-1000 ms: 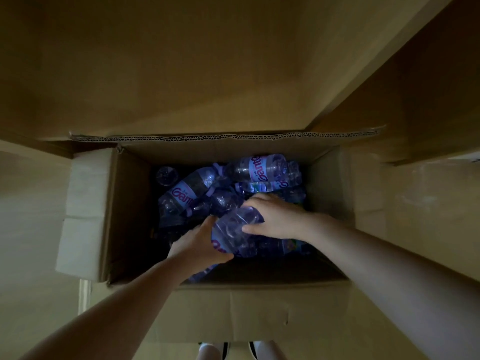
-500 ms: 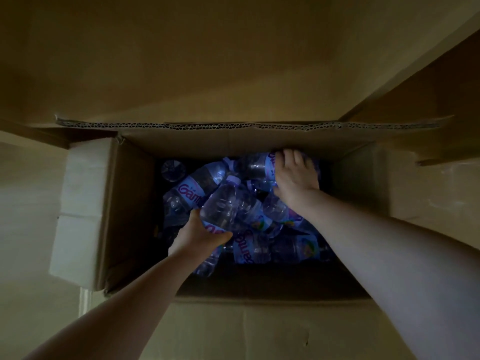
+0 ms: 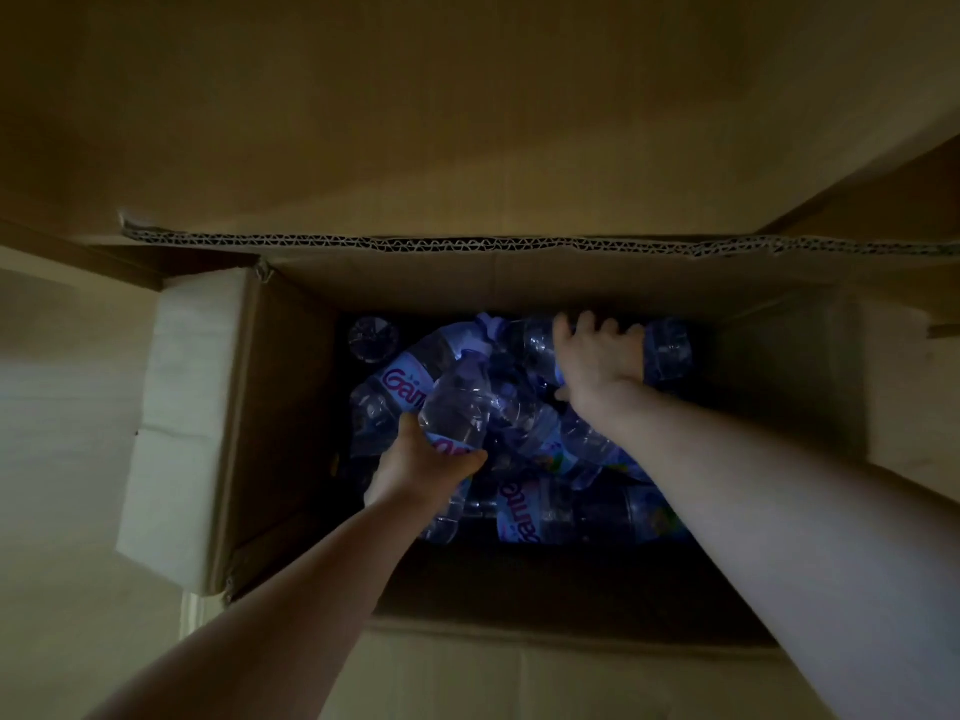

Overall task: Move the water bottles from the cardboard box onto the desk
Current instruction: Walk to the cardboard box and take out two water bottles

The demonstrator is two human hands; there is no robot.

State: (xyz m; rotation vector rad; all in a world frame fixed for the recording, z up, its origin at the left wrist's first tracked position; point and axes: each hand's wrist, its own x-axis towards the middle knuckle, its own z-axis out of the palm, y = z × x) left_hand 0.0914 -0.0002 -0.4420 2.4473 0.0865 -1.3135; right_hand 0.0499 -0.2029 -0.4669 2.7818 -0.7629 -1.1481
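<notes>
An open cardboard box [image 3: 270,407] holds several clear water bottles with purple labels, lying in a heap. My left hand [image 3: 415,465] grips one bottle [image 3: 457,402] round its label, cap end pointing away from me, lifted above the heap. My right hand [image 3: 597,356] reaches to the far side of the box, its fingers curled over a bottle [image 3: 667,348] that lies crosswise against the back wall. More bottles [image 3: 550,511] lie below my forearms. The desk is not in view.
The box's left flap [image 3: 182,407] stands folded outward and the far flap [image 3: 467,244] folds back. A pale floor or wall surface [image 3: 67,459] lies to the left. The scene is dim.
My right hand let go of the bottle that both hands held and reached to the far bottle. My left hand kept that bottle and raised it. The view came closer to the box.
</notes>
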